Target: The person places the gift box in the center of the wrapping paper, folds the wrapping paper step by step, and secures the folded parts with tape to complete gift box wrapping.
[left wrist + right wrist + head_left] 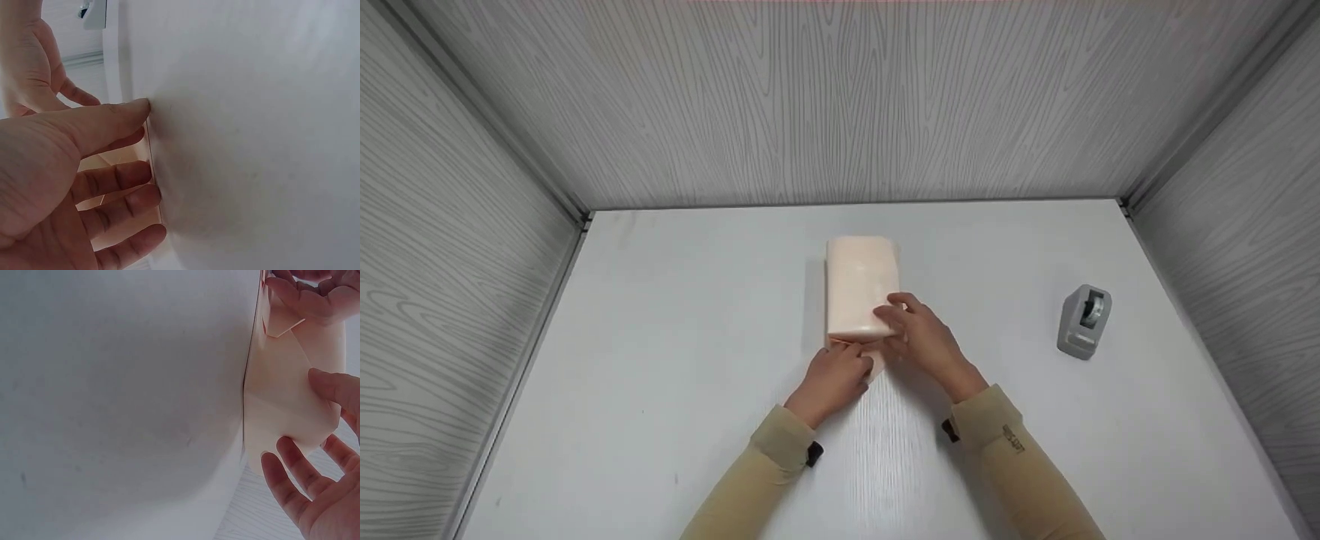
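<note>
There's the parcel [861, 281], mid-table [697, 300], its inside hidden by the paper, and over to your right, well apart from it, the dispenser [1076, 339] carries its tape roll [1096, 310]. Your right hand [928, 343] rests relaxed, spread fingers on the near right corner; your left hand [831, 379] touches the near end, whether pinching the flap [277, 323] I can't tell.
</note>
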Action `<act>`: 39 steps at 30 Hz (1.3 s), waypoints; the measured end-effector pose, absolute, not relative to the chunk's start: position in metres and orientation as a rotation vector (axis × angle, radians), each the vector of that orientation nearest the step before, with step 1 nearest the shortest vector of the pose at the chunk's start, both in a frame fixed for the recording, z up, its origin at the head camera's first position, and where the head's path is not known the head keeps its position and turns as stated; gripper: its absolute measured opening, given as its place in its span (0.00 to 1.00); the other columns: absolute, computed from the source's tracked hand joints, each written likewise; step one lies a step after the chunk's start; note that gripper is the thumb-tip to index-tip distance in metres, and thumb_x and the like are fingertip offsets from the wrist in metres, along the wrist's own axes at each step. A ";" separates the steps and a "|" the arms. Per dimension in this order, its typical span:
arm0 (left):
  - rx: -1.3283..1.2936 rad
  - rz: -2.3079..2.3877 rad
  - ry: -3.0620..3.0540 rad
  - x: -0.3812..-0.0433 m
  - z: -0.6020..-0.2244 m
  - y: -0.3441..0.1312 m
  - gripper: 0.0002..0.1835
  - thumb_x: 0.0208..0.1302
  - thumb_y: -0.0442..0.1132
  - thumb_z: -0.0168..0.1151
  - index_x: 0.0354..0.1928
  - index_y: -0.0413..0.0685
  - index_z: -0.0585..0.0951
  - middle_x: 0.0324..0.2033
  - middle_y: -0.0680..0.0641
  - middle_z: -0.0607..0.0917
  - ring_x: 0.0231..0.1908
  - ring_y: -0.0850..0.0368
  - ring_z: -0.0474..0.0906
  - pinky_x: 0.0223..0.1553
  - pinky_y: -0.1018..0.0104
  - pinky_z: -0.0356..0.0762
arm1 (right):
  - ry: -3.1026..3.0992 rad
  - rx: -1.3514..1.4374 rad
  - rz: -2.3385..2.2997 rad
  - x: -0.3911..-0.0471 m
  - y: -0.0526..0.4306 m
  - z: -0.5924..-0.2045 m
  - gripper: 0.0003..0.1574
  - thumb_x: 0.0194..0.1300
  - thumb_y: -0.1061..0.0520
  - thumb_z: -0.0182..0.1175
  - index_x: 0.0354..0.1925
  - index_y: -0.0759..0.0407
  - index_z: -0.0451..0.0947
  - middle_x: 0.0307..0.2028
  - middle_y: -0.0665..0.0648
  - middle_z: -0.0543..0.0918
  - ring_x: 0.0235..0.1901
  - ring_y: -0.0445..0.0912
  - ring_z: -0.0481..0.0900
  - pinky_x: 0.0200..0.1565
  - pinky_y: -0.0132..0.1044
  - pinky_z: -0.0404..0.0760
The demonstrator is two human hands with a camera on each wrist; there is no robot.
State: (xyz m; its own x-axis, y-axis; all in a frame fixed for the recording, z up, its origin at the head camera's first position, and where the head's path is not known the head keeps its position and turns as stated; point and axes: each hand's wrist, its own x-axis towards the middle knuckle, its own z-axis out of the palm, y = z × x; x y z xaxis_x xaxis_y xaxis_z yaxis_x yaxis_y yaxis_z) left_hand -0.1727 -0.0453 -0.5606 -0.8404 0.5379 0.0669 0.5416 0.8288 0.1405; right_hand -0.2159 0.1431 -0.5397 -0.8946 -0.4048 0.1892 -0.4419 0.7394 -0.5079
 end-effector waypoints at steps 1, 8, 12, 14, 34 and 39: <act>-0.884 -0.242 -2.967 -0.173 -0.561 -0.045 0.04 0.60 0.41 0.69 0.37 0.53 0.85 0.44 0.49 0.83 0.46 0.50 0.79 0.38 0.53 0.78 | -2.866 0.694 0.873 -0.216 0.143 -0.540 0.29 0.58 0.63 0.71 0.58 0.50 0.79 0.64 0.55 0.70 0.57 0.55 0.75 0.48 0.47 0.78; -0.904 -0.273 -2.898 -0.174 -0.564 -0.047 0.05 0.61 0.41 0.70 0.36 0.50 0.85 0.37 0.48 0.81 0.34 0.51 0.80 0.32 0.57 0.78 | -2.859 0.709 0.859 -0.216 0.143 -0.540 0.29 0.59 0.62 0.71 0.58 0.50 0.79 0.64 0.55 0.70 0.57 0.54 0.74 0.49 0.48 0.78; -0.902 -0.270 -2.906 -0.175 -0.565 -0.047 0.05 0.59 0.41 0.71 0.35 0.50 0.85 0.36 0.49 0.80 0.32 0.51 0.79 0.31 0.58 0.77 | -2.863 0.707 0.846 -0.217 0.144 -0.541 0.28 0.59 0.61 0.71 0.58 0.50 0.79 0.64 0.55 0.69 0.57 0.54 0.75 0.48 0.47 0.78; -0.899 -0.272 -2.918 -0.175 -0.565 -0.046 0.06 0.58 0.42 0.72 0.35 0.51 0.84 0.35 0.49 0.80 0.33 0.52 0.79 0.31 0.58 0.77 | -2.866 0.704 0.849 -0.217 0.144 -0.542 0.28 0.59 0.61 0.71 0.58 0.50 0.79 0.64 0.55 0.69 0.57 0.54 0.75 0.48 0.47 0.78; -0.913 -0.362 -2.818 -0.170 -0.565 -0.042 0.04 0.61 0.38 0.68 0.30 0.47 0.84 0.43 0.50 0.84 0.32 0.51 0.82 0.29 0.58 0.78 | -2.788 0.757 0.815 -0.217 0.144 -0.543 0.28 0.57 0.63 0.71 0.57 0.51 0.79 0.62 0.57 0.72 0.53 0.54 0.77 0.46 0.47 0.79; -0.917 -0.441 -2.830 -0.172 -0.565 -0.041 0.04 0.65 0.36 0.64 0.32 0.46 0.83 0.39 0.49 0.85 0.34 0.53 0.82 0.32 0.60 0.78 | -2.786 0.747 0.824 -0.218 0.144 -0.543 0.29 0.57 0.64 0.71 0.57 0.51 0.80 0.62 0.57 0.72 0.53 0.54 0.77 0.47 0.47 0.79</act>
